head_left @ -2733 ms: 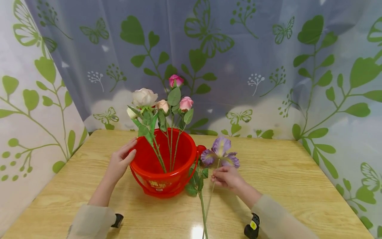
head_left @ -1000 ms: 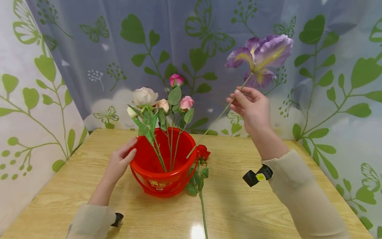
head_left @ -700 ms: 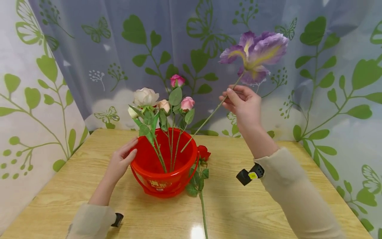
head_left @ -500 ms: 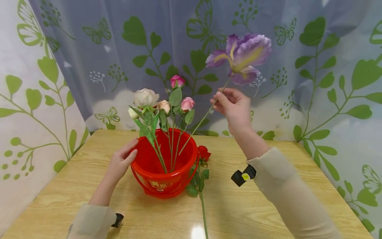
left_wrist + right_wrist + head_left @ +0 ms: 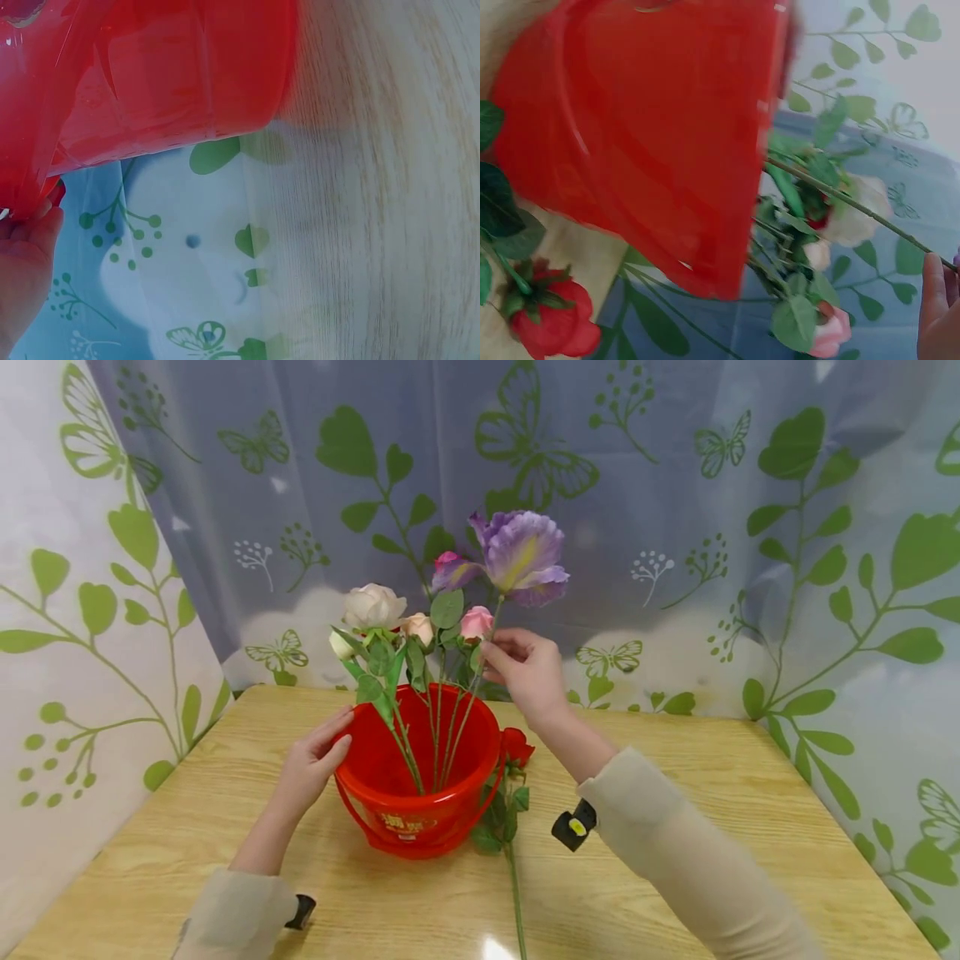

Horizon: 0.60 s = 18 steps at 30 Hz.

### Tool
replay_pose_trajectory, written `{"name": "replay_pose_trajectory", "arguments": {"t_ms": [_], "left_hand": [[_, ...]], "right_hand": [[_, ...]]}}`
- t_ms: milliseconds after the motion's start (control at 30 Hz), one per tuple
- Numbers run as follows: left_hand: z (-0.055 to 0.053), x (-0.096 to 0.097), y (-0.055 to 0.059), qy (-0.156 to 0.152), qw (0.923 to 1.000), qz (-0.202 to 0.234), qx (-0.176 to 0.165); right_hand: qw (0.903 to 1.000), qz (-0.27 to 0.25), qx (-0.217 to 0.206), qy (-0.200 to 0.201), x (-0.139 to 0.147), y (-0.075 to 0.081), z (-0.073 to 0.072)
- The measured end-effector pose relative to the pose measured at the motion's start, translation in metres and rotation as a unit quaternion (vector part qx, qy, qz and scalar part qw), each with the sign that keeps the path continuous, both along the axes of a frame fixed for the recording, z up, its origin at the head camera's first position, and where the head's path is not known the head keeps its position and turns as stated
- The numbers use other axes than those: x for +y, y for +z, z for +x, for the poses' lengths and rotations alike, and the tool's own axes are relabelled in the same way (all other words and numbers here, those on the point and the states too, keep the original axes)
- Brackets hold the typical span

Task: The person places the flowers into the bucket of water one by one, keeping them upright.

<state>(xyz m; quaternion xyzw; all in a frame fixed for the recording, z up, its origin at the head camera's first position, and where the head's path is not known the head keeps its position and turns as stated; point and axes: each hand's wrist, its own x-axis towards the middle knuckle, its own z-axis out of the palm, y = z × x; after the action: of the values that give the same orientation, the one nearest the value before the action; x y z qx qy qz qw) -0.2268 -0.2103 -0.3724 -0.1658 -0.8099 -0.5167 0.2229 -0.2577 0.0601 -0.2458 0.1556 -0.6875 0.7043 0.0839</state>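
My right hand (image 5: 528, 672) pinches the stem of a purple iris (image 5: 521, 552) between thumb and fingertips. The bloom stands above the hand, and the stem slants down into a red bucket (image 5: 420, 822). My left hand (image 5: 311, 764) rests against the bucket's left rim, its fingers fairly straight. Inside the bucket lean a cream-white flower (image 5: 375, 607) with a pale bud, a peach rose (image 5: 418, 628) and a pink rose (image 5: 476, 622). A magenta rose (image 5: 446, 559) is partly hidden behind the iris. In the right wrist view, the iris stem (image 5: 855, 204) crosses the bucket's rim.
A red rose (image 5: 516, 747) with a long leafy stem lies on the wooden table (image 5: 675, 827), just right of the bucket. The bucket's handle (image 5: 491, 797) hangs down its front. A patterned curtain (image 5: 637, 527) stands behind the table.
My right hand lifted the iris off the table beside the red rose, then brought it left and down, putting its stem deeper into the bucket. My left hand stayed at the rim.
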Motion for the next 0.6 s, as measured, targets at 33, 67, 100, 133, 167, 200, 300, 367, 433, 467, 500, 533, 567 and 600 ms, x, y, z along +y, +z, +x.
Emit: {"name": "replay_pose_trajectory", "arguments": {"t_ms": [33, 67, 100, 133, 167, 200, 300, 367, 433, 467, 500, 533, 567, 600], "left_hand": [[0.002, 0.002, 0.002, -0.001, 1.0, 0.001, 0.0], [0.004, 0.003, 0.005, -0.002, 1.0, 0.002, 0.0], [0.006, 0.005, 0.008, -0.003, 1.0, 0.001, 0.002], [0.009, 0.007, 0.011, -0.003, 1.0, 0.002, 0.002], [0.011, 0.009, 0.015, -0.004, 1.0, 0.001, 0.003], [0.014, 0.011, 0.017, -0.004, 1.0, 0.001, 0.003], [0.017, 0.014, 0.022, -0.001, 1.0, -0.006, 0.006], [0.018, 0.014, 0.022, -0.001, 1.0, -0.006, 0.008], [0.017, 0.014, 0.022, -0.004, 1.0, -0.001, 0.009], [0.017, 0.013, 0.021, -0.006, 0.9999, 0.001, 0.009], [0.016, 0.013, 0.021, -0.006, 0.9999, 0.002, 0.008], [0.016, 0.013, 0.021, -0.006, 1.0, 0.002, 0.007], [0.016, 0.013, 0.02, -0.005, 1.0, 0.001, 0.007], [0.016, 0.013, 0.021, -0.005, 1.0, 0.002, 0.006]], "right_hand": [[0.9999, 0.009, -0.004, 0.002, -0.002, -0.003, 0.0], [0.9998, 0.016, -0.008, 0.005, -0.004, -0.006, 0.0], [0.9997, 0.022, -0.012, 0.007, -0.006, -0.01, 0.0], [0.9994, 0.029, -0.014, 0.01, -0.008, -0.013, 0.0], [0.9991, 0.037, -0.016, 0.012, -0.01, -0.016, 0.0], [0.9988, 0.043, -0.018, 0.013, -0.011, -0.019, 0.001], [0.9979, 0.061, -0.014, 0.018, -0.016, -0.028, 0.001], [0.997, 0.075, -0.009, 0.02, -0.019, -0.033, 0.002], [0.9963, 0.082, -0.005, 0.022, -0.022, -0.038, 0.002], [0.996, 0.086, -0.003, 0.022, -0.023, -0.04, 0.002], [0.9957, 0.09, -0.002, 0.022, -0.024, -0.042, 0.002], [0.9953, 0.094, -0.001, 0.022, -0.025, -0.045, 0.002], [0.9949, 0.098, -0.001, 0.022, -0.027, -0.047, 0.001], [0.9943, 0.105, 0.0, 0.02, -0.028, -0.049, 0.001]]}}
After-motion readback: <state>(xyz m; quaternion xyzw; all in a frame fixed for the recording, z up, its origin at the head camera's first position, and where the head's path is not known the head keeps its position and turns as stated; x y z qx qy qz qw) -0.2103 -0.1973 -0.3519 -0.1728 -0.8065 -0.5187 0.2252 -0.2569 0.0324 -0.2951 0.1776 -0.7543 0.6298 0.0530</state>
